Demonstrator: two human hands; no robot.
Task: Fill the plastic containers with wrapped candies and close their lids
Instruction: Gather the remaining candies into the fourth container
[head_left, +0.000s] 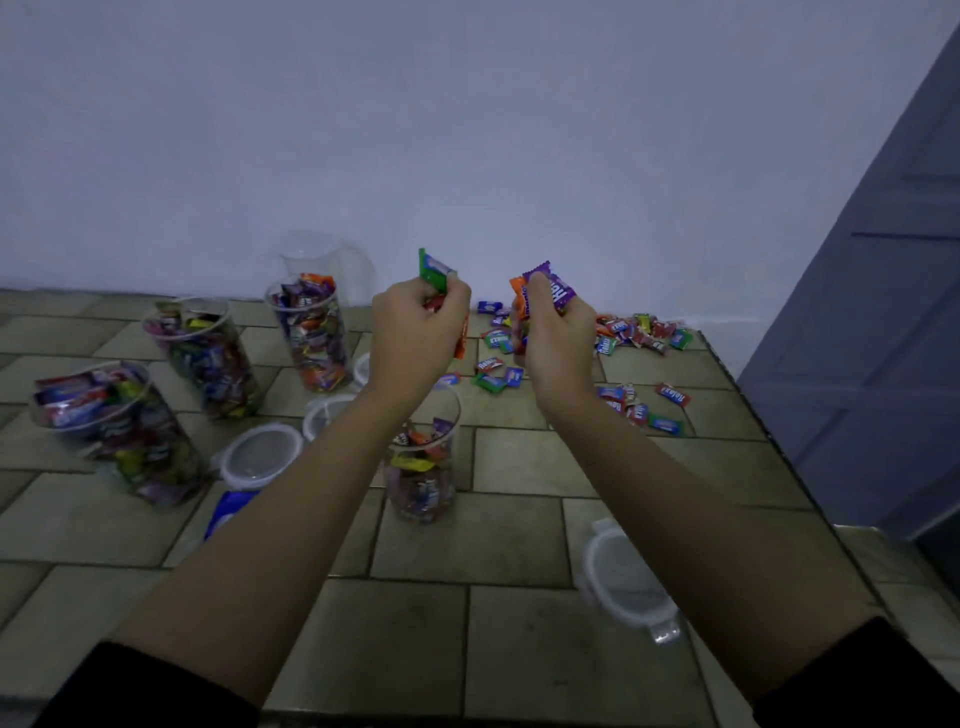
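Hands (415, 332) (556, 335) full of Relaxa candies (555, 287)

On the tiled surface (519, 545), three filled containers (205, 358) stand in a row at the left, with an empty container (322, 254) behind the farthest. Two lids (260, 454) lie between them and the middle container (423, 467). Loose candies (639, 332) lie far right, another lid (626, 577) near right. Above, the left hand (415, 332) and right hand (553, 327) grip candy handfuls (436, 270).
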